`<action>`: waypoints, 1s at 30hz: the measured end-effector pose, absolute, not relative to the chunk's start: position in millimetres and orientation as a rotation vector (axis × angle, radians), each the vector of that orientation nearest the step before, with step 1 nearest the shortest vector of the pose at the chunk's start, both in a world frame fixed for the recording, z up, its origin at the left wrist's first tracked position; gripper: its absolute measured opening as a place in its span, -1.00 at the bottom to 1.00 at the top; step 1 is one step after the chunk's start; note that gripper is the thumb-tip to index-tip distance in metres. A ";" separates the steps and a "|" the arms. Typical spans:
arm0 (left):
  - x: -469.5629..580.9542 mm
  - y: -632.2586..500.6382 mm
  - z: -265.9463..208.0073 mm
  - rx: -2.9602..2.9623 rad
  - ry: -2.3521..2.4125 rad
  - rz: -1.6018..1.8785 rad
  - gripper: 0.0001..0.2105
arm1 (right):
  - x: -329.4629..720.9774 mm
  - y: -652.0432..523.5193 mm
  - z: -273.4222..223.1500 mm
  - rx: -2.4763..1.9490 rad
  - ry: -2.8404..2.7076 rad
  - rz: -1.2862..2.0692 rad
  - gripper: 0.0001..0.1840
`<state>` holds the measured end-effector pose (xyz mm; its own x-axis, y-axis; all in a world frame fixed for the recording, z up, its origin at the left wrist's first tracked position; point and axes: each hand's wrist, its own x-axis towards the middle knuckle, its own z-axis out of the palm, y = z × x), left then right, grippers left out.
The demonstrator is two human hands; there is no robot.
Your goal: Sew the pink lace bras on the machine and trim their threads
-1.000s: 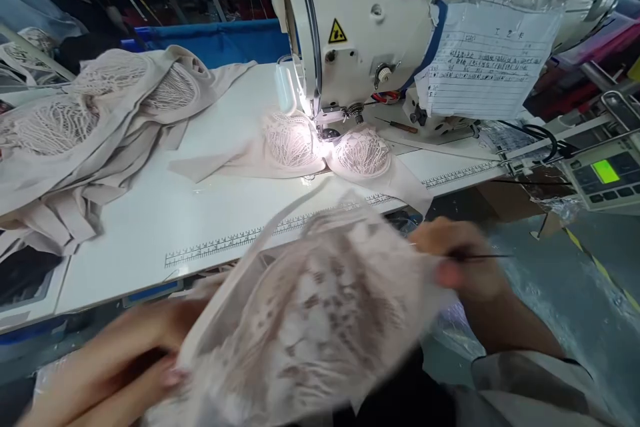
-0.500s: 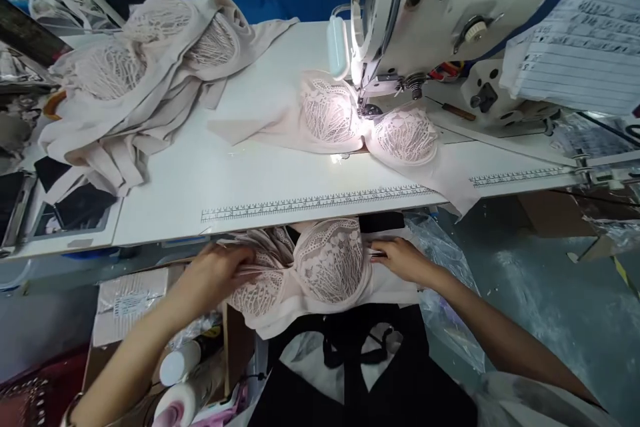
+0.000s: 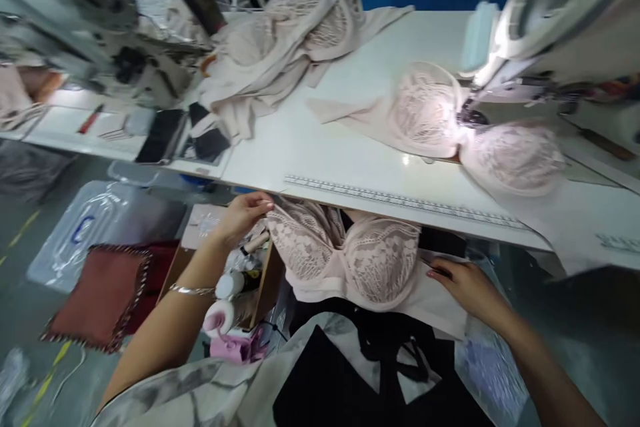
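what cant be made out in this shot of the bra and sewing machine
All in the head view:
- Sewing machine: cut off by the top and right edges, and blurred.
- Held bra: its far edge is hidden under the tabletop.
- Dark sliver at the right hand: too small to name.
- Ruler strip: numbers too small and blurred.
- Garment pile: overlapping folds hide the count.

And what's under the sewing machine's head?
A pale pink lace bra, its middle brightly lit, on the white tabletop. The bra covers the tabletop directly beneath, so that part can't be seen.
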<state>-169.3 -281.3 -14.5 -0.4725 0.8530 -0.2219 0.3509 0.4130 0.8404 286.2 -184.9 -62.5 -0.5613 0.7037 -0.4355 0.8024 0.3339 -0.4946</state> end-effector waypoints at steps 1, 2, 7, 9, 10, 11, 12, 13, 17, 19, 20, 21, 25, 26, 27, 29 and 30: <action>-168.9 -282.9 -18.9 0.977 2.025 1.004 -0.64 | 287.5 -183.2 -66.2 1.396 2.466 -1.034 -0.68; -168.6 -285.0 -23.0 0.942 2.028 1.025 -0.63 | 288.1 -181.7 -68.7 1.386 2.472 -1.037 -0.67; -162.4 -294.7 -28.1 0.874 1.979 1.067 -0.62 | 284.6 -177.7 -61.7 1.338 2.473 -1.048 -0.69; -159.5 -295.1 -25.8 0.887 1.984 1.056 -0.64 | 284.3 -175.8 -56.5 1.312 2.488 -1.042 -0.69; -158.8 -294.7 -24.7 0.897 1.998 1.044 -0.65 | 285.0 -174.4 -54.6 1.301 2.501 -1.016 -0.68; -158.8 -294.0 -23.5 0.908 2.020 1.028 -0.68 | 286.2 -172.7 -52.9 1.299 2.517 -0.967 -0.67; -159.7 -293.3 -22.1 0.921 2.051 1.007 -0.71 | 287.7 -170.9 -51.3 1.309 2.532 -0.899 -0.66; -161.2 -292.9 -19.9 0.938 2.090 0.984 -0.75 | 289.2 -169.1 -49.2 1.325 2.547 -0.828 -0.64; -167.1 -294.0 2.9 1.042 2.317 0.866 -0.95 | 292.1 -168.1 -29.1 1.326 2.704 -0.774 -0.62; -165.3 -292.7 22.6 1.164 2.509 0.671 -0.96 | 289.1 -172.1 -12.9 1.290 2.849 -0.883 -0.65; -162.8 -290.2 33.1 1.205 2.528 0.634 -0.94 | 286.3 -174.2 -5.2 1.303 2.929 -0.935 -0.66; -159.1 -285.9 43.4 1.251 2.502 0.634 -0.91 | 282.7 -175.5 1.3 1.352 2.968 -0.980 -0.67; -131.0 -248.4 73.6 1.486 2.134 0.858 -0.80 | 270.0 -171.8 9.5 1.600 2.892 -1.106 -0.43; -120.9 -234.2 76.8 1.590 1.996 0.849 -0.79 | 268.6 -169.4 8.4 1.575 2.867 -1.184 -0.42; -110.2 -218.5 77.9 1.692 1.864 0.824 -0.79 | 268.0 -166.9 7.2 1.530 2.862 -1.259 -0.47; -88.6 -183.5 73.7 1.868 1.626 0.773 -0.78 | 268.6 -162.1 7.0 1.484 2.911 -1.358 -0.63; -78.4 -164.9 68.8 1.938 1.533 0.766 -0.77 | 269.3 -159.7 8.8 1.520 2.943 -1.375 -0.67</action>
